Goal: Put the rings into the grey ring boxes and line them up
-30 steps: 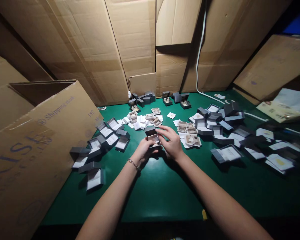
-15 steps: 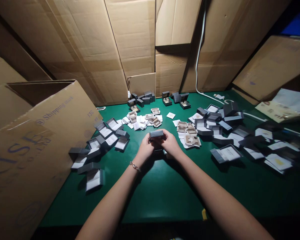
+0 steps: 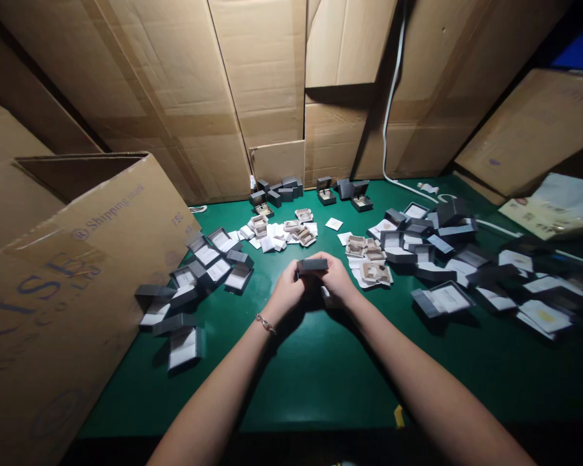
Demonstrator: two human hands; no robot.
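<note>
Between my two hands, over the middle of the green table, is a small dark grey jewelry box (image 3: 313, 266). My left hand (image 3: 287, 285) grips its left side, and my right hand (image 3: 339, 279) grips its right side. The box's underside and some of my fingers are hidden. Beyond my hands lies a pile of white cards and beige inserts (image 3: 276, 233). Just right of my right hand sits another group of beige inserts (image 3: 369, 259) on white cards.
Open grey boxes (image 3: 206, 252) spread over the table's left side, with more open boxes (image 3: 442, 299) on the right. A large cardboard carton (image 3: 92, 278) stands at the left. Small boxes (image 3: 325, 192) line the back, before stacked cartons (image 3: 267, 77). A white cable (image 3: 391, 97) hangs down.
The box in my hands has shifted slightly right and tilted, showing a darker face. Both hands keep hold of it, and the view has moved a little.
</note>
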